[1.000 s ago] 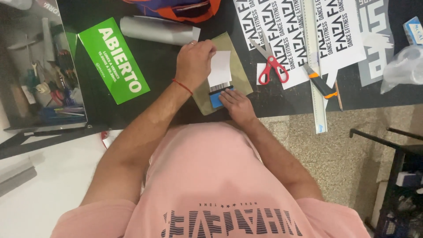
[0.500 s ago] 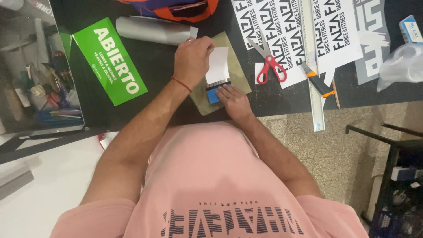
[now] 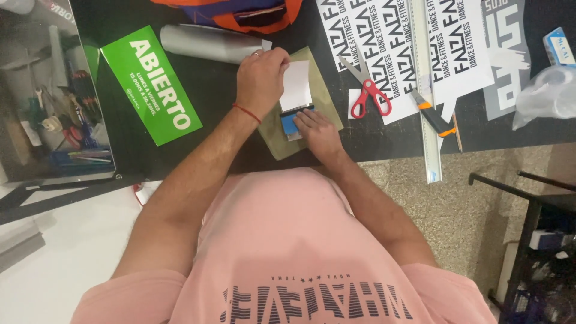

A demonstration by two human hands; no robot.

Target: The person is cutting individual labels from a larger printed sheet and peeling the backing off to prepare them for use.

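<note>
— What do the hands show in the head view?

— The left hand [image 3: 261, 78] is curled over the left edge of a small white sheet [image 3: 297, 86], pinching it between thumb and fingers, with a red string around the wrist. The right hand [image 3: 318, 132] lies flat, fingers pressed down on a blue squeegee [image 3: 290, 123] at the sheet's lower end.

— Where does that sheet sit?

— On an olive-green piece [image 3: 324, 99] lying on the black table [image 3: 222, 120], just above the person's pink shirt [image 3: 300, 240]. The squeegee is at about 6 o'clock from the sheet and touches it, though whether the sheet is lifted off the olive piece or flat on it I can't quite tell from here.

— And around them?

— At 9 o'clock from the left hand lies a green sign [image 3: 153, 84], tilted. At 11 o'clock, a grey roll [image 3: 207, 43]. At 3 o'clock from the sheet, red-handled scissors [image 3: 367, 90], open slightly, resting on white printed sheets [image 3: 390, 36]. Further right, a long metal ruler [image 3: 427, 108] runs toward 6 o'clock, with an orange-and-black cutter [image 3: 433, 117] across it. At the far right edge, a clear plastic bag [image 3: 549, 93]. At 12 o'clock, an orange and blue bag [image 3: 240, 11].
</note>
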